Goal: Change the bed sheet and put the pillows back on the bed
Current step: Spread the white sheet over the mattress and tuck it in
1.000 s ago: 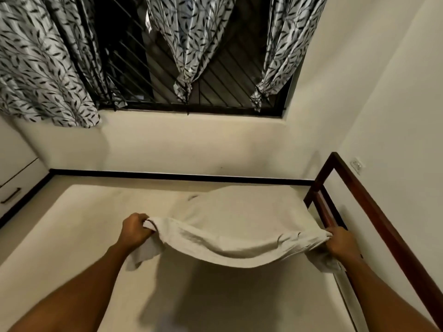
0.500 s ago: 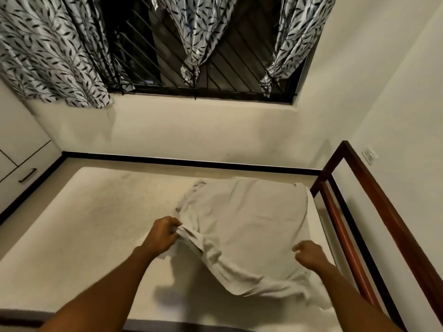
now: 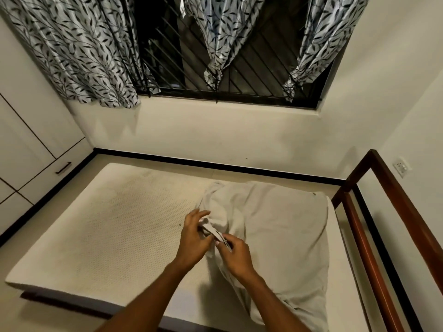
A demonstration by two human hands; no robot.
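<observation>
A pale grey-white bed sheet [image 3: 275, 226] lies partly folded and rumpled over the right half of a bare cream mattress [image 3: 115, 226]. My left hand [image 3: 194, 236] and my right hand [image 3: 236, 255] meet at the sheet's left edge, both pinching the same bunched corner of cloth between them. The mattress's left half is uncovered and shows a dotted texture. No pillows are in view.
A dark red wooden headboard frame [image 3: 393, 212] runs along the right side of the bed. White cupboards [image 3: 28, 149] stand at the left. A barred window [image 3: 230, 63] with leaf-patterned curtains [image 3: 79, 51] is on the far wall. A wall socket [image 3: 400, 167] sits at the right.
The sheet, held up and spread wide a second ago, has dropped onto the mattress. My right hand moved left from the sheet's right corner to join my left hand.
</observation>
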